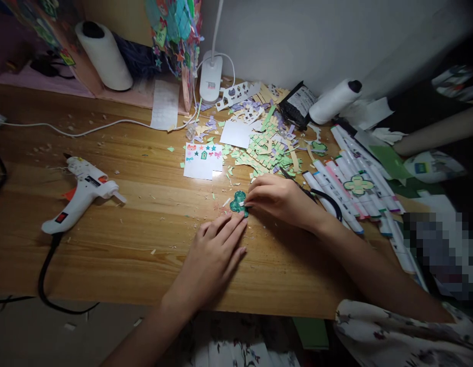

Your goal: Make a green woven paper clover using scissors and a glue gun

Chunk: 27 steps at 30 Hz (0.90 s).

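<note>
A dark green clover-shaped paper cutout point(238, 200) lies flat on the wooden table. My left hand point(219, 244) rests palm down just in front of it, fingers stretched out, a fingertip at the cutout's lower edge. Over the cutout's right side, my right hand point(276, 199) is closed in a pinch. A small white piece point(242, 204) shows at its fingertips against the green; its exact kind is too small to make out. The fingers hide part of the cutout. Behind the hands lies a white card point(203, 162) with small coloured stickers or drawings.
A white glue gun point(81, 191) with a black cord lies at the left. Green, yellow and purple paper scraps point(265, 148) cover the back. Several markers point(343, 178), one carrying a pale green clover cutout point(358, 185), lie at the right. A white thread spool point(333, 102) stands behind.
</note>
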Tool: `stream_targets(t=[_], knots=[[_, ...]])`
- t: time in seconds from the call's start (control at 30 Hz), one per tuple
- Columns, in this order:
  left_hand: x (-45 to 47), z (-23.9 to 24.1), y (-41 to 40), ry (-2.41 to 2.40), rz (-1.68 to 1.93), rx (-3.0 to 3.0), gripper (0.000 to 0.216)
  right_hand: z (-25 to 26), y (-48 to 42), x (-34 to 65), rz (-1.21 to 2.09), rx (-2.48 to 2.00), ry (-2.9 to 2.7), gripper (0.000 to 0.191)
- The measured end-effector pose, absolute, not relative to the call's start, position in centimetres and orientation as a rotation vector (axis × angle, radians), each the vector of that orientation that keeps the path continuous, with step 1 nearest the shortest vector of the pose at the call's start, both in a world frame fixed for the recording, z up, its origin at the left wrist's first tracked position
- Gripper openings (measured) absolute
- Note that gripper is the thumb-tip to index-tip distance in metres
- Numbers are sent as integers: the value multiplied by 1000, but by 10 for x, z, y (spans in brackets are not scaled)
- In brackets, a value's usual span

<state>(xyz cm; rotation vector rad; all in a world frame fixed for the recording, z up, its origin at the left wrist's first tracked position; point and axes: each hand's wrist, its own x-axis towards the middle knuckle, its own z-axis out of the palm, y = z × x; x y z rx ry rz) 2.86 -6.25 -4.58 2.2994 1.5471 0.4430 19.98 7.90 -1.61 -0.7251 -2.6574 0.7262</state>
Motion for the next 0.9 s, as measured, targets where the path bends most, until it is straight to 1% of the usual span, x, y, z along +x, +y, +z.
stream_targets(t=[0.33, 0.77, 0.9], knots=[[28, -45, -62, 1546, 443, 2298, 43, -23, 72, 196, 598, -738, -2677, 13], [29, -47, -62, 1539, 432, 2291, 44, -21, 63, 191, 683, -911, -2567, 9], [29, -46, -62, 1543, 411, 2291, 44, -20, 63, 194, 785, -1012, -2489, 5]])
